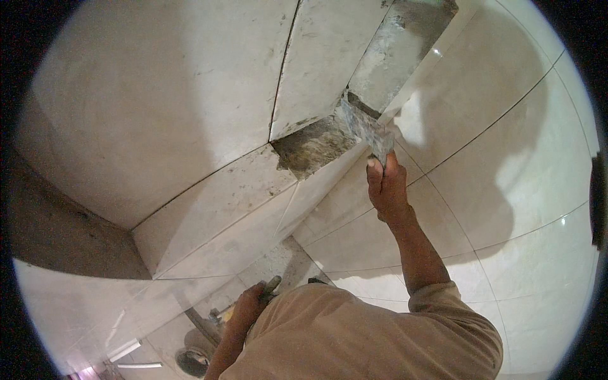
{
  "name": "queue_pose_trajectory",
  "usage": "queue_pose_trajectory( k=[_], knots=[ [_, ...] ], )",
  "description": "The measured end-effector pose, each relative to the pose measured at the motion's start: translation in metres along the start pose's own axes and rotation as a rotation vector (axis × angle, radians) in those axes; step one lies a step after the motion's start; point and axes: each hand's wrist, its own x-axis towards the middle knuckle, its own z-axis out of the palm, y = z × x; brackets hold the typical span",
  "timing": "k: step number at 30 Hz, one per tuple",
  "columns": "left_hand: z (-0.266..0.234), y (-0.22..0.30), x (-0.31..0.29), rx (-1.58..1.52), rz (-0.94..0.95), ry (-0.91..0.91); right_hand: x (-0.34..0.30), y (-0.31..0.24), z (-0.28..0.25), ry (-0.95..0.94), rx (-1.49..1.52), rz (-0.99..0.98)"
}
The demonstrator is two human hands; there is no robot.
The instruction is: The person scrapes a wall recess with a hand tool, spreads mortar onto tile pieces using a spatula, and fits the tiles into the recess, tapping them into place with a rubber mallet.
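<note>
My right hand (389,187) grips the near end of a flat grey strip (367,126), mottled and smeared with mortar; whether it is a cut tile piece or a blade I cannot tell. Its far end reaches the corner of a tiled ledge, between a bare mortar patch (316,149) and a narrow dark gap (364,104) by the wall. Low in front of my body, my left hand (249,307) is closed round a dark, rounded tool handle (271,286). The rest of that tool is hidden.
Large pale tiles (209,114) cover the ledge, and a glossy tiled wall (468,164) rises at the right. Beyond the corner lies a grey cement-smeared strip (396,54). Below are a round dark object (192,361) and white offcuts (125,349).
</note>
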Motion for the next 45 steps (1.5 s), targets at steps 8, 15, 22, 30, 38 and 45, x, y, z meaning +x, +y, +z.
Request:
queue_pose_trajectory(
  k=[8,15,22,30,38,45],
  knots=[
    [-0.002,0.007,0.008,0.058,-0.04,-0.045,-0.011,0.009,-0.002,0.119,-0.033,-0.162],
    [0.006,-0.004,0.018,0.138,0.02,-0.031,-0.011,0.007,-0.003,0.199,-0.037,-0.4],
    [0.018,-0.021,0.031,0.135,0.137,-0.003,-0.006,0.011,-0.012,0.211,-0.066,-0.581],
    [0.02,-0.011,0.025,0.071,0.038,-0.036,-0.01,0.039,0.001,0.143,0.026,-0.413],
    [0.039,-0.036,0.036,0.089,0.115,-0.001,-0.012,0.007,0.001,0.041,0.124,-0.336],
    [0.05,-0.036,0.03,0.106,0.07,0.035,-0.002,0.016,-0.004,-0.028,0.073,-0.259]
  ],
)
